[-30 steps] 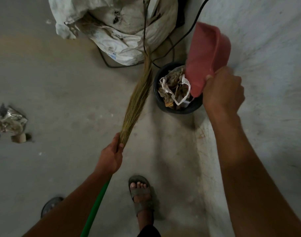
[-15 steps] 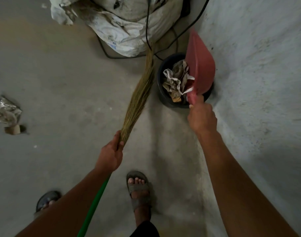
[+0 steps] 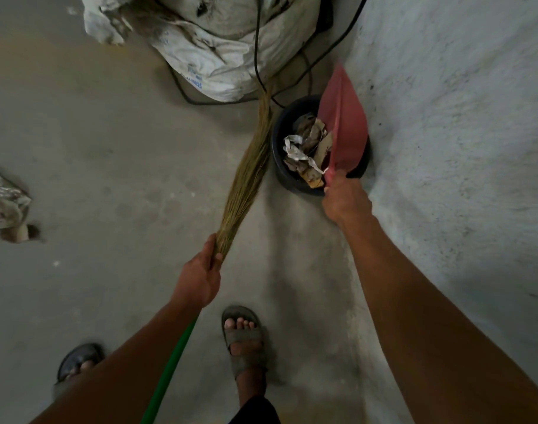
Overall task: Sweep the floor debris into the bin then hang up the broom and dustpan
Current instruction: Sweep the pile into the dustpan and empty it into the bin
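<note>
Floor: bare grey concrete floor (image 3: 93,133) filled the left and centre of the frame, meeting a rough whitewashed wall (image 3: 460,117) along the right.
Step in hand: judged to be tipping the dustpan (image 3: 345,127) out over the bin (image 3: 280,166), at centre right against the wall.
Doing it well: the pan should stay steep with its lip inside the rim, perhaps with a light tap, so nothing spills beside the bin.
Right grip: the right hand (image 3: 345,198) was clamped round the dustpan's handle at the bin's lower edge.
Left grip: the left hand (image 3: 199,278) was closed round the broom (image 3: 249,175) where the bristles joined the green handle.
Dustpan's look: dull red plastic, standing nearly on edge over the bin.
Bin's look: black, round, filled with crumpled paper and dry leaves.
Left to do: more debris (image 3: 7,203) lay at the left edge, well apart from the bin.
</note>
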`<state>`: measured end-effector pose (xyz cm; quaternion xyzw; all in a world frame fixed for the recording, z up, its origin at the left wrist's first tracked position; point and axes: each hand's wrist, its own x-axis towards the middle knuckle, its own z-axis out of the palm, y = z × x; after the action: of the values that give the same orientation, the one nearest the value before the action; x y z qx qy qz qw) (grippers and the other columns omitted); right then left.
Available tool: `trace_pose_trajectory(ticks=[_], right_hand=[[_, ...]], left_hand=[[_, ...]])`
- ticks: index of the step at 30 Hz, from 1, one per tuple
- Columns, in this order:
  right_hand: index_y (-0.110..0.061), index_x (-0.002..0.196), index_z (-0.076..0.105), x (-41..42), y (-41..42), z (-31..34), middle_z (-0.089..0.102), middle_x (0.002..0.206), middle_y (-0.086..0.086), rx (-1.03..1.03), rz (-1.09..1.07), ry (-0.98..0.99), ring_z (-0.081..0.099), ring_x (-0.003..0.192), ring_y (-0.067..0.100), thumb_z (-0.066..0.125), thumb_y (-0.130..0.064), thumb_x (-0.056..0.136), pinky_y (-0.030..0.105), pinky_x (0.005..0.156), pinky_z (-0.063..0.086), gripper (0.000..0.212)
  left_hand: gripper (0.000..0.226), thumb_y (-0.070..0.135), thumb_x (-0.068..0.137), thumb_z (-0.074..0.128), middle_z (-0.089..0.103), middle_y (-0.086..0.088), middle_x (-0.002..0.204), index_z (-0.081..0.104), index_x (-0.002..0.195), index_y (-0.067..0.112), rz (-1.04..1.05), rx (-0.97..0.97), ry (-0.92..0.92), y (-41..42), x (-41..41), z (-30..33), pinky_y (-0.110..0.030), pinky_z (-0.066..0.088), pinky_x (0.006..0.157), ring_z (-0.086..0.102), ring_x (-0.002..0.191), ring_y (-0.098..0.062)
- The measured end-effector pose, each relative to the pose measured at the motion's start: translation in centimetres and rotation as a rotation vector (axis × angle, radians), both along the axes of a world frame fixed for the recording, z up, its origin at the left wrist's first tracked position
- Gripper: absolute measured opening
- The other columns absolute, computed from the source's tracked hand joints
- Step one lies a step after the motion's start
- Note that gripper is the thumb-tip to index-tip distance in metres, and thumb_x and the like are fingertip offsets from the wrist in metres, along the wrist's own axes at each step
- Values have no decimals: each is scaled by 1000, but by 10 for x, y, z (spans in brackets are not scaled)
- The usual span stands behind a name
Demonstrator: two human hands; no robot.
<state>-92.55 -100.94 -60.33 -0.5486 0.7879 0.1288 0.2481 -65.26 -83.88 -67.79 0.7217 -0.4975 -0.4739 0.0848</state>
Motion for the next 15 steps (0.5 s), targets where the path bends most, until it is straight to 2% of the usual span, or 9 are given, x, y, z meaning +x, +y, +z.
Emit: trace_pose_trajectory(ticks=[3, 6, 9, 11, 13, 15], right_hand=[[-6, 147, 40, -1, 4, 4, 58, 131, 25, -35, -33, 0, 65, 113, 41, 54, -19, 109, 42, 81, 47, 43], [-7, 146, 38, -4, 17, 13, 63, 127, 21, -142, -102, 25, 67, 108, 41, 58, -15, 106, 49, 85, 55, 45], [-7, 144, 38, -4, 38, 25, 60, 134, 21, -218, -145, 34, 65, 115, 44, 61, -13, 103, 51, 90, 52, 47], [-7, 141, 38, -1, 53, 31, 58, 136, 21, -280, -184, 5, 63, 117, 45, 59, -12, 104, 52, 90, 50, 43], [-6, 138, 39, 3, 64, 37, 57, 136, 20, -367, -222, -3, 64, 110, 42, 56, -13, 106, 49, 84, 47, 37], [-7, 142, 38, 9, 70, 40, 58, 135, 18, -440, -251, -3, 60, 97, 30, 54, -14, 107, 43, 77, 42, 39]], left_hand=[[57, 33, 111, 38, 66, -15, 115, 21, 165, 26, 4, -4, 4, 4, -5, 6, -38, 53, 83, 62, 88, -26], [56, 33, 111, 38, 66, -13, 109, 21, 164, 27, 19, -16, 12, 9, -5, 14, -39, 54, 79, 63, 84, -27], [56, 33, 111, 38, 65, -9, 105, 21, 164, 27, 41, -37, 17, 15, -2, 22, -33, 48, 74, 60, 77, -19], [56, 34, 111, 38, 66, -8, 105, 22, 164, 28, 49, -41, 23, 16, 2, 23, -34, 50, 74, 61, 76, -17], [56, 35, 111, 37, 66, -10, 107, 21, 164, 28, 50, -46, 28, 18, 7, 22, -38, 54, 75, 62, 77, -18], [56, 35, 111, 37, 66, -9, 106, 21, 164, 28, 43, -53, 28, 18, 9, 21, -36, 52, 74, 61, 77, -15]])
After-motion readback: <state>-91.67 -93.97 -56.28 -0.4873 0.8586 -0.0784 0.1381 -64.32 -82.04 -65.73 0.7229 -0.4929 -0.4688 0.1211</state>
